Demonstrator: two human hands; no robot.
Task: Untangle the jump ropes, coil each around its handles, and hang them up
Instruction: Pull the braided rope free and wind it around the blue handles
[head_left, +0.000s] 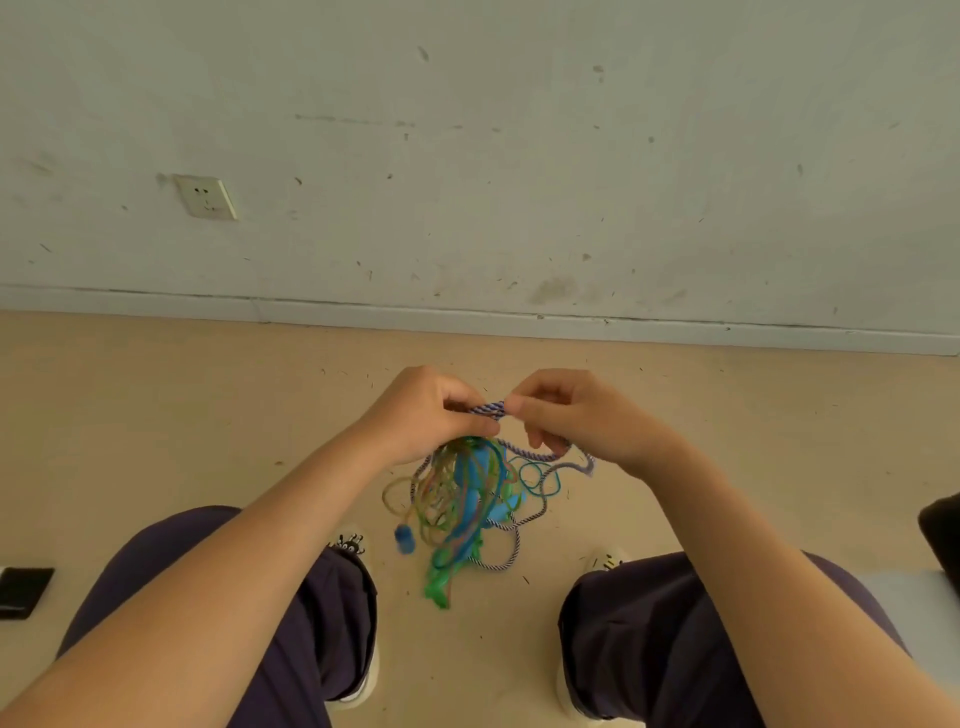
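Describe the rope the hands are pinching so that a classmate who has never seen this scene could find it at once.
Start at the tangle of jump ropes hanging between the person's knees. Just above it, the left hand and right hand pinch the braided rope. It is thick, with twisted blue-and-white stripes, while its neighbours are thin, smooth cords.

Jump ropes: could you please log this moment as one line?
stage: untangling | left hand: pinches braided rope | right hand: pinches same rope | tangle: hangs below hands | coiled: none | hung: none
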